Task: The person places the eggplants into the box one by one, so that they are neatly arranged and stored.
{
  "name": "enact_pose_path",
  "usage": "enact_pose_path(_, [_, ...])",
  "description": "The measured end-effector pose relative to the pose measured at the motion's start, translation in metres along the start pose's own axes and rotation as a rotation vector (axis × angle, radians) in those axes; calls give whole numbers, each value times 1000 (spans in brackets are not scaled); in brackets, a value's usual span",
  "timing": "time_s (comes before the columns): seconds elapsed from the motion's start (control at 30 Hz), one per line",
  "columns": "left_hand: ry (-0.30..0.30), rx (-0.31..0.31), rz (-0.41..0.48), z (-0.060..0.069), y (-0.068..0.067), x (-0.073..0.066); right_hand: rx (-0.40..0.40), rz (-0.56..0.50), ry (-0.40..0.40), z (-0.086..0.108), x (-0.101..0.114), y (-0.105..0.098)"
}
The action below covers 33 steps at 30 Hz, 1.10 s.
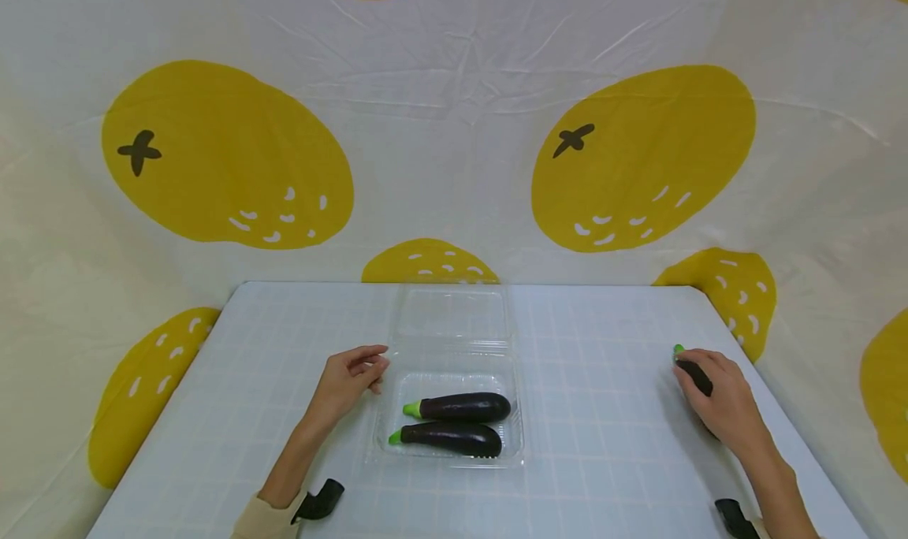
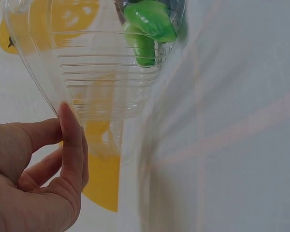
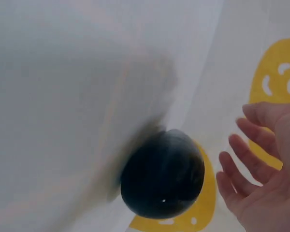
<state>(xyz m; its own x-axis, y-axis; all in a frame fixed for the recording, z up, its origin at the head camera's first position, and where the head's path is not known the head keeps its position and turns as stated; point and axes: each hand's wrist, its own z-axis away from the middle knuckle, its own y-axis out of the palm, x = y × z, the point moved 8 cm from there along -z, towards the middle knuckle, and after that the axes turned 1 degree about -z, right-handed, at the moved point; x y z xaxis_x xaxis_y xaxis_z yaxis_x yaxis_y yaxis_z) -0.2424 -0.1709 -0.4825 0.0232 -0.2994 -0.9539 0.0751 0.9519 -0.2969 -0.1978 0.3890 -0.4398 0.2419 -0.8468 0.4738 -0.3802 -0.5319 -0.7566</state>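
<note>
A clear plastic clamshell container (image 1: 454, 377) lies with its lid folded back on the table. Two dark eggplants with green stems, a rear one (image 1: 464, 407) and a front one (image 1: 454, 438), lie side by side in its base. My left hand (image 1: 352, 377) pinches the container's left edge; the left wrist view shows the fingertips (image 2: 66, 110) at the rim. On the right side lies a third eggplant (image 3: 162, 176), its stem pointing away. Over it hovers my right hand (image 1: 720, 393), fingers loosely bent and apart from the eggplant in the right wrist view.
The white table (image 1: 596, 444) has a faint grid pattern. Behind it hangs a pale cloth (image 1: 440, 129) printed with large yellow fruit shapes. Black wrist camera mounts, left (image 1: 321, 499) and right (image 1: 734, 518), jut out beside the wrists.
</note>
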Motion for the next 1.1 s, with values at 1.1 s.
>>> enact_pose_path(1.1, [3,3,-13,1,0,0,374,180,351,22,-56,2])
